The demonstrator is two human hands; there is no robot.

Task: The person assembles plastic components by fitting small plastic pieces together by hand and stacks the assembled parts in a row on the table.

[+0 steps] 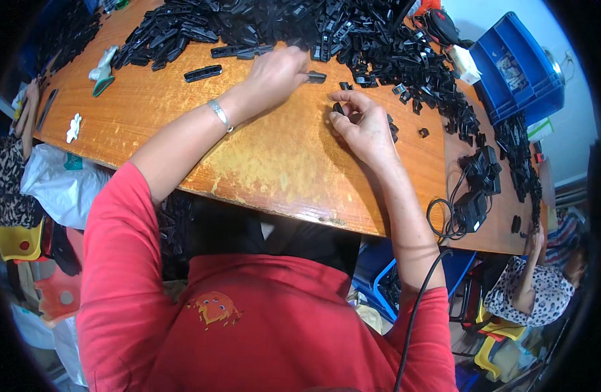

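Note:
My left hand [279, 70], with a metal bracelet at the wrist, is closed at the near edge of the heap. A long black plastic piece [315, 77] sticks out from its right side; the fingertips on it are partly hidden. To the right, my right hand [367, 128] is curled above the table, a small black plastic part [338, 108] pinched between thumb and fingers. More dark parts show beside its palm. A loose long black piece [202, 73] lies left of my left hand. Small black clips [423, 132] lie right of my right hand.
A big heap of black plastic parts [261, 23] covers the far side of the wooden table [268, 170]. Black power adapters with cables [471, 209] lie at the right. A blue bin [517, 68] stands behind them. Other people [536, 291] sit at both ends.

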